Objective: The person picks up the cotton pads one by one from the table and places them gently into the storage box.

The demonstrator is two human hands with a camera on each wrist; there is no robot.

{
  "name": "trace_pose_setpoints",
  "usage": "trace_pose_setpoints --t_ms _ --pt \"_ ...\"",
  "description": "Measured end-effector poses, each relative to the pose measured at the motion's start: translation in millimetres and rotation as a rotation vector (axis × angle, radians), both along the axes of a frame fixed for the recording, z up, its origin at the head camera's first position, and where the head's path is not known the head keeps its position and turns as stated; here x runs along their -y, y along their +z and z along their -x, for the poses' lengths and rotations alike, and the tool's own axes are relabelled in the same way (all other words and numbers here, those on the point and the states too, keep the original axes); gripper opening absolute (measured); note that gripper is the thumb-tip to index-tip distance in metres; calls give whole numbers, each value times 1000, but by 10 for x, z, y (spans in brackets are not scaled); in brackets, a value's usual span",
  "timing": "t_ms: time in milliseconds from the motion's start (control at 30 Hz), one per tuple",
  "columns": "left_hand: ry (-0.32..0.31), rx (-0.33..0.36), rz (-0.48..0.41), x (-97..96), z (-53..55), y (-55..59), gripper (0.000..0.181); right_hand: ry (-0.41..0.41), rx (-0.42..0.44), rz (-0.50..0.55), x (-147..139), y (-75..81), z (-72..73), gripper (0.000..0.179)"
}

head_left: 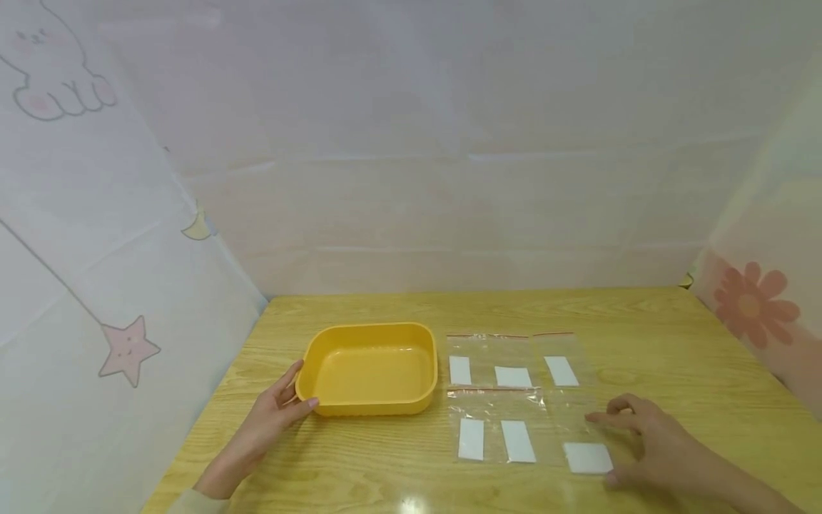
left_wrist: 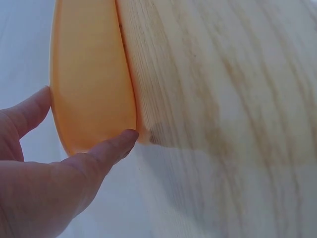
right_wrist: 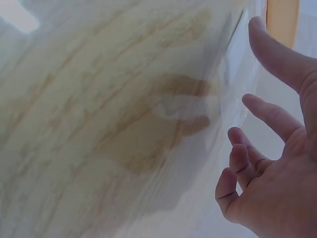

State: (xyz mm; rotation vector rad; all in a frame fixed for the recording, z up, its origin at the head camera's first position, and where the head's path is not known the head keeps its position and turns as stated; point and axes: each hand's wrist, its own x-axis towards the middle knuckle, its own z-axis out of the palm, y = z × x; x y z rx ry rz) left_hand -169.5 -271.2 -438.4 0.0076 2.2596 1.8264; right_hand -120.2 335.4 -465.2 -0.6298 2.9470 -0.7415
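Note:
A yellow plastic basin (head_left: 369, 408) sits on the table, its hollow facing up. My left hand (head_left: 266, 421) grips its near left corner, thumb at the front and fingers along the left side. The left wrist view shows the basin wall (left_wrist: 94, 74) between thumb and fingers. To the basin's right, several clear zip bags with red seals lie flat in two rows, each with a white rectangle inside. My right hand (head_left: 655, 446) hovers with spread, relaxed fingers around the near right bag's edge, its thumb beside the white rectangle (head_left: 587, 458). In the right wrist view, this hand (right_wrist: 277, 163) holds nothing.
The wood-grain table (head_left: 379, 471) reaches back to a pale cloth backdrop (head_left: 449, 178). Printed cloth walls stand at both sides, with a pink star (head_left: 130, 350) on the left and a red flower (head_left: 751, 305) on the right. The upper bags overlap the lower row.

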Motion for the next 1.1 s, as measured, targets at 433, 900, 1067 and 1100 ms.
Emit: trace_pose_setpoints --t_ms 433,900,1067,1100 --pt "16 13 31 -14 -26 -2 89 26 -166 5 -31 -169 -28 71" --pt "3 8 31 -9 -8 17 89 -85 -109 43 10 -219 -59 72" --pt "2 8 33 -3 -4 12 88 -88 -87 99 0 -239 -70 68" --pt "0 7 32 -2 -4 12 88 -85 -79 103 -2 -238 -77 67"
